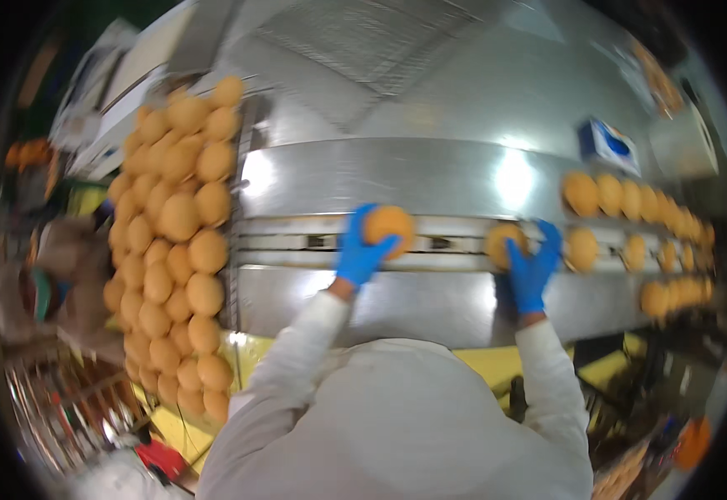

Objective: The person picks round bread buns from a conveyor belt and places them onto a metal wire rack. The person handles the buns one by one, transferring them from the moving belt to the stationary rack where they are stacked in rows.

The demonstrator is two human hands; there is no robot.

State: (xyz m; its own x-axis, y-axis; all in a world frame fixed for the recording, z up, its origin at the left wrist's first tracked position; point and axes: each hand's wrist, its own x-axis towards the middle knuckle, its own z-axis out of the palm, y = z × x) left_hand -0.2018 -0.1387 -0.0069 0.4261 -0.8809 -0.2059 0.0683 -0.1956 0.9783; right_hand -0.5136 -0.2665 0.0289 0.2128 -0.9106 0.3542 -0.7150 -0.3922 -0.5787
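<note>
My left hand, in a blue glove, curves its fingers and thumb around the left side of a round golden-brown bun over the conveyor channel. My right hand, gloved in blue too, has its thumb at the edge of another bun in the channel. Its fingers are spread apart and point away from me, and no bun lies in its grasp. Just right of that hand, a further bun sits in the channel, with several smaller-looking ones in line beyond it.
A large heap of buns fills the left side beside a metal edge. Rows of buns line both sides of the channel at right. A blue-and-white box stands on the steel table. Another person is at far left.
</note>
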